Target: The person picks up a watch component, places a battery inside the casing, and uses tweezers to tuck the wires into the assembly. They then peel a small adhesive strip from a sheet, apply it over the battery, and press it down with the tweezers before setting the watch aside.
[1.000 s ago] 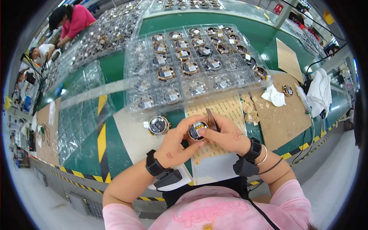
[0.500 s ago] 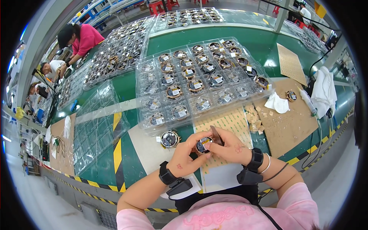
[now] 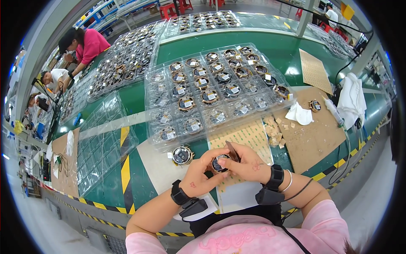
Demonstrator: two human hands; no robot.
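Observation:
A round watch module (image 3: pixel 218 164) with a dark circuit face and a gold-coloured rim is held between both hands above the near edge of the bench. My left hand (image 3: pixel 198 172) is closed around its left side. My right hand (image 3: pixel 250 166) presses its thumb on the module's face, hiding part of it. A flat, brownish, blade-like tool (image 3: pixel 232 151) juts up from between the right fingers; its lower end is hidden. Just left of my hands, another round module (image 3: pixel 182 155) lies on the bench with a small white tag at its side.
A large clear tray (image 3: pixel 198 134) of similar modules lies ahead; empty-looking clear trays (image 3: pixel 99 144) are at left. On the right, a brown board (image 3: pixel 313 142) carries a white cloth (image 3: pixel 299 113), a single module (image 3: pixel 314 105) and a syringe (image 3: pixel 333 111). Co-workers sit at far left.
My right thumb has shifted left across the module's face, covering the pale label that showed before. The whole view has moved slightly; both hands keep their hold.

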